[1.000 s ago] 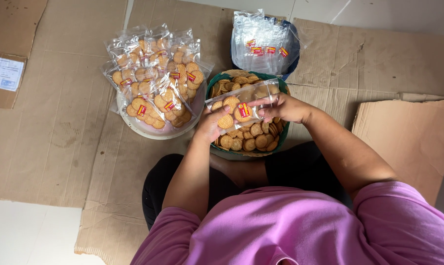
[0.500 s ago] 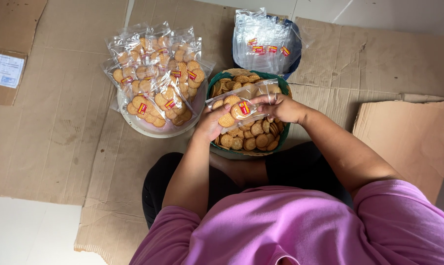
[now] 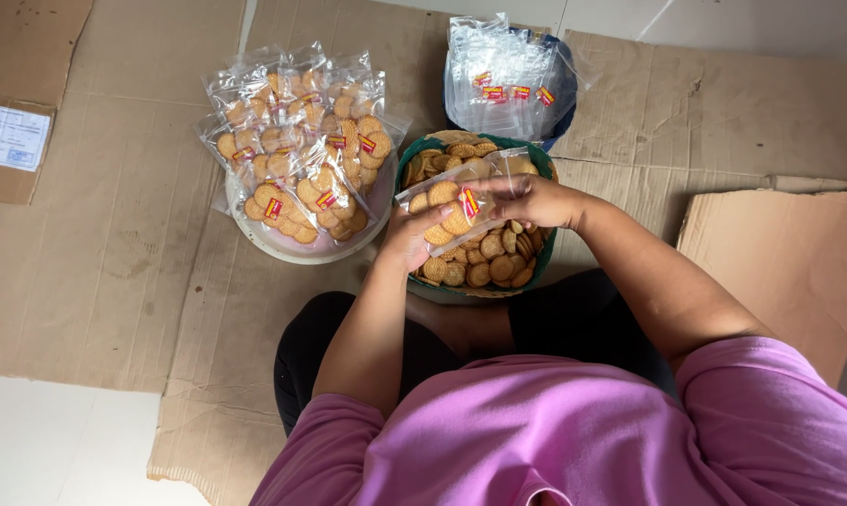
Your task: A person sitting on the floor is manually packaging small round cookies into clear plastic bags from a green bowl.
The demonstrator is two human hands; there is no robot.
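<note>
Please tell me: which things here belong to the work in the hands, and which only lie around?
In use:
left hand
right hand
clear packet of biscuits
green bowl of loose biscuits
pile of filled packets
empty clear bags

Lying about:
cardboard sheets
paper label

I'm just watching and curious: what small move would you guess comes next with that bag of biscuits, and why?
Probably slipping in another biscuit or two. The left hand holds the clear bag over the green bowl of loose biscuits, the right hand pinches its top, and the bag looks thinner than the filled packets heaped in the white bowl.
</note>
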